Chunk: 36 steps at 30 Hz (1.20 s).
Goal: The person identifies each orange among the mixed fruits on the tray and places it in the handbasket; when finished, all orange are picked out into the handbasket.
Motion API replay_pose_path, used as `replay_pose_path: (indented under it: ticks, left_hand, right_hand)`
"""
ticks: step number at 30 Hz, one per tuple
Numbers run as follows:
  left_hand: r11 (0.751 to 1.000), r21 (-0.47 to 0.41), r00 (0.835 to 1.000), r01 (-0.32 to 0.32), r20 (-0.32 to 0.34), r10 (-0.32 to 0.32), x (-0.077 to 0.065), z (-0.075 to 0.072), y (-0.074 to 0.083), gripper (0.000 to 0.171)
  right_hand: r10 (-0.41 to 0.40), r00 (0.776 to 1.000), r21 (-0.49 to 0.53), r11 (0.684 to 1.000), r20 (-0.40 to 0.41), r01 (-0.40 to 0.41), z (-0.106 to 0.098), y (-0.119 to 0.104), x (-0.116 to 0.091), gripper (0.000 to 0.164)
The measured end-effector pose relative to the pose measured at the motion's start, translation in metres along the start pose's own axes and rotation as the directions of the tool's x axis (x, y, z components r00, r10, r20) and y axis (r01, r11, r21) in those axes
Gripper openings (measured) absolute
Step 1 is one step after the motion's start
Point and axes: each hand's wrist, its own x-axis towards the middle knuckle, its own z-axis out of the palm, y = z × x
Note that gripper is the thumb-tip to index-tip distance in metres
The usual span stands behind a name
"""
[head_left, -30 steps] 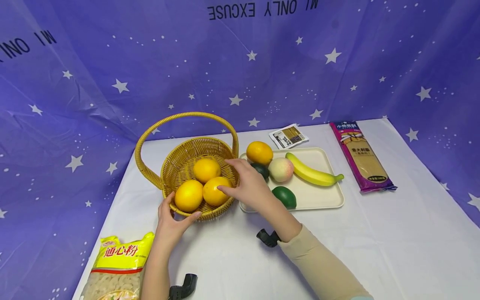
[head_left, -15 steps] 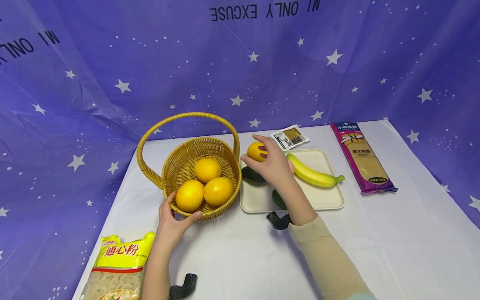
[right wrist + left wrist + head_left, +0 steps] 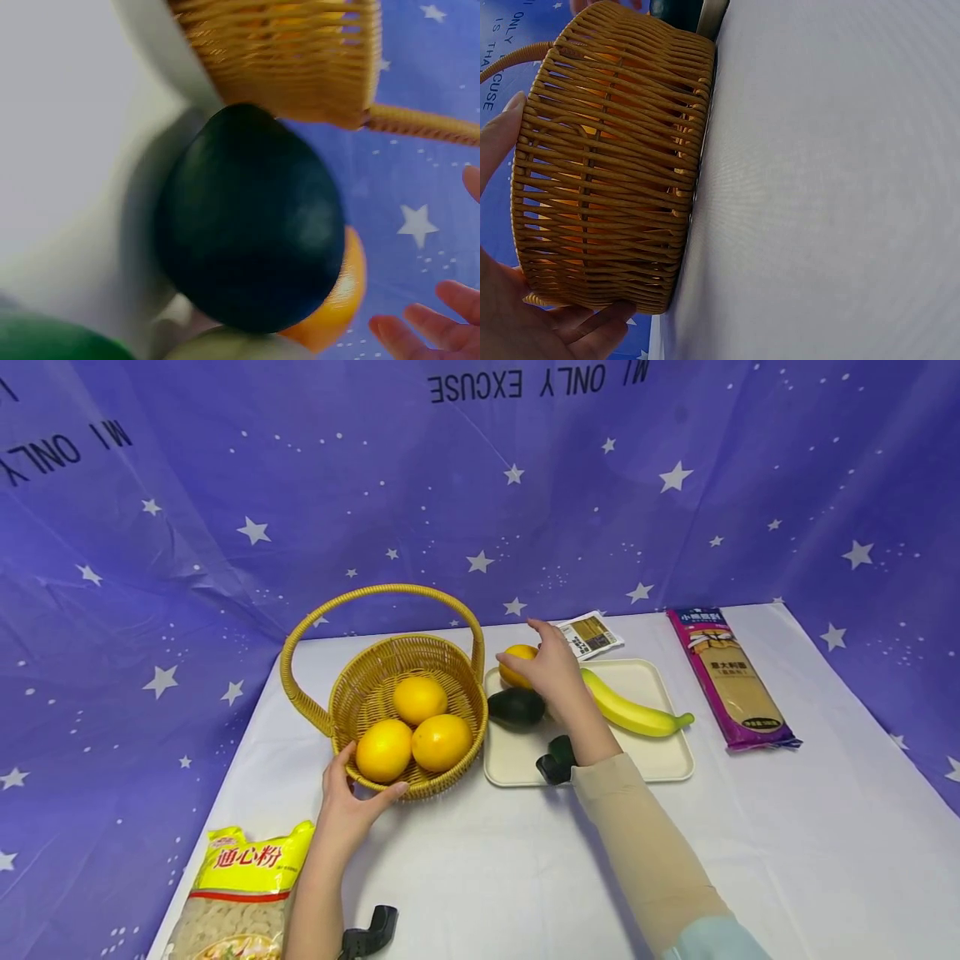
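Note:
My left hand grips the near-left side of a wicker basket, its thumb at the rim and its fingers against the woven side in the left wrist view. Three oranges lie inside. My right hand is over the back left of a cream tray, its thumb and fingers spread about another orange. In the right wrist view the fingertips stand apart from that orange. A dark green avocado lies just in front of it. The peach is hidden from the head view.
A banana lies on the tray, and a green fruit shows in the right wrist view. Behind the tray is a small packet. A spaghetti pack lies at right, a macaroni bag at front left.
My right hand has moved from the oranges in the basket rightward to the orange on the tray. My left hand stays at the basket. The avocado appears more exposed.

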Motion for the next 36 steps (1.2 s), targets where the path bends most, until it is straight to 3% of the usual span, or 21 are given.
replay_pose_path:
  ticks: [4, 12, 26, 36]
  left_hand:
    - [1.0, 0.0, 1.0, 0.001, 0.004, -0.001, 0.0, 0.001, 0.001, 0.111]
    - [1.0, 0.009, 1.0, 0.0, 0.005, 0.0, 0.0, 0.001, 0.003, 0.112]
    - [1.0, 0.01, 1.0, 0.013, 0.0, -0.013, -0.001, 0.0, 0.002, 0.113]
    - [1.0, 0.001, 1.0, 0.009, -0.001, -0.009, -0.001, -0.001, 0.0, 0.112]
  right_hand:
    - [0.03, 0.999, -0.073, 0.997, 0.026, -0.028, 0.005, 0.009, 0.007, 0.086]
    - [0.005, 0.999, -0.233, 0.972, 0.043, 0.006, 0.012, 0.026, 0.023, 0.087]
    - [0.062, 0.989, -0.298, 0.954, 0.132, -0.02, 0.015, 0.036, 0.022, 0.093]
    - [0.062, 0.992, -0.28, 0.959, 0.107, -0.03, 0.016, 0.037, 0.021, 0.085]
